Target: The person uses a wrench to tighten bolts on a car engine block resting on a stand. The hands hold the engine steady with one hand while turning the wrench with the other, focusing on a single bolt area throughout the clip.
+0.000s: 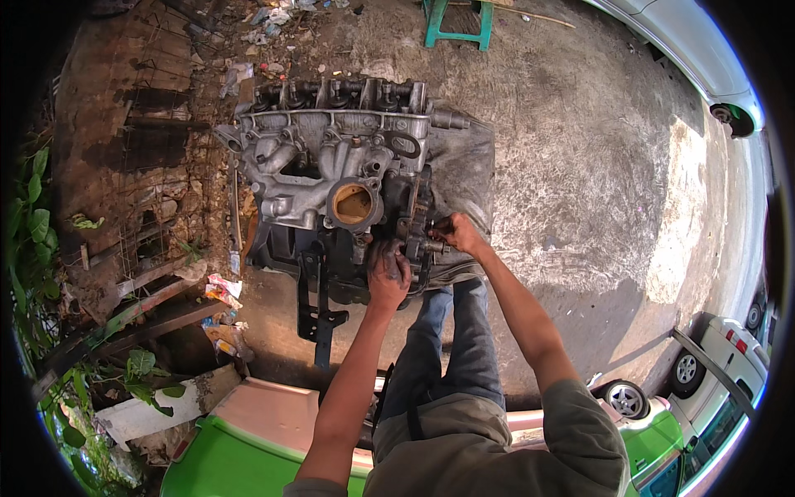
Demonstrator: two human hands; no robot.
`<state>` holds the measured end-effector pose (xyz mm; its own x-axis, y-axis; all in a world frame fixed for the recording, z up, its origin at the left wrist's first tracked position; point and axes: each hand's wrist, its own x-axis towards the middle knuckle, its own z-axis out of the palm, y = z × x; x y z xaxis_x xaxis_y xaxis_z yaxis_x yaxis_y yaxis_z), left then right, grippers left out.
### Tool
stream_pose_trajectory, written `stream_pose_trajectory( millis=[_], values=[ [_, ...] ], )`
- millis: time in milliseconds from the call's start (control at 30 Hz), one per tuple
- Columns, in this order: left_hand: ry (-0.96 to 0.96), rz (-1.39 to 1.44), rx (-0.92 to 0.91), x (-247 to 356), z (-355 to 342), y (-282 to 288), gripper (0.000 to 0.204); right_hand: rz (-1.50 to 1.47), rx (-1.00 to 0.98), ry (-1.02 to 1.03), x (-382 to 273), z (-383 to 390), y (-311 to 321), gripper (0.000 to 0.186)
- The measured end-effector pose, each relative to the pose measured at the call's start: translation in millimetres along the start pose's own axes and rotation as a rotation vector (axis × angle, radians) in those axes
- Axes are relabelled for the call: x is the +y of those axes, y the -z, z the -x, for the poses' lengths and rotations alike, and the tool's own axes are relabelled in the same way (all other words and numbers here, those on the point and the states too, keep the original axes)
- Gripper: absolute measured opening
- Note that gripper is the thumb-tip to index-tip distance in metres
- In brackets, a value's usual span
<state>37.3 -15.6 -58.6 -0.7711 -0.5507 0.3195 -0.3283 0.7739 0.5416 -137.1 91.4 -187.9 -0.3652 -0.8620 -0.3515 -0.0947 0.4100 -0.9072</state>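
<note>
A greasy car engine (pixel 286 199) lies in front of me on the ground, with its grey cast intake manifold (pixel 331 157) uppermost and a round opening showing a tan inside. My left hand (pixel 389 269), blackened with grease, is closed against the engine's near lower side, fingers curled over its edge. On the engine's right end, my right hand (pixel 458 233) pinches at something small and dark beside a round metal shaft end (pixel 432 247). Its fingertips cover most of that piece, so its kind is hidden. A black metal bracket (pixel 315 302) sticks out toward me, left of my left hand.
Dark sheeting (pixel 468 166) lies under the engine's right side. A green plastic stool (pixel 458 25) stands beyond it. To the left are rubble, rusty wire and litter (pixel 224 290). Parked vehicles edge the right, including a white car (pixel 683 41); a green body panel (pixel 224 460) lies behind me.
</note>
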Motion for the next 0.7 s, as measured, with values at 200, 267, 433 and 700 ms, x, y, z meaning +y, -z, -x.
stream_pose_trajectory(
  millis=[200,267,433,700],
  values=[
    [0.055,0.03,-0.029,-1.0,3.8,-0.6,0.021,0.056,-0.038,-0.046,1.0,-1.0,2.1,0.019],
    [0.063,0.035,-0.03,-1.2,4.5,-1.2,0.021,0.105,-0.035,-0.039,-0.6,-2.9,3.0,0.021],
    [0.046,0.017,-0.038,-3.1,4.4,-1.6,0.021,0.18,-0.069,-0.121,-11.1,-5.5,7.7,0.026],
    [0.048,0.013,-0.024,-1.4,3.5,-1.1,0.022,-0.632,-0.221,-0.314,16.7,-10.1,5.4,0.024]
  ],
)
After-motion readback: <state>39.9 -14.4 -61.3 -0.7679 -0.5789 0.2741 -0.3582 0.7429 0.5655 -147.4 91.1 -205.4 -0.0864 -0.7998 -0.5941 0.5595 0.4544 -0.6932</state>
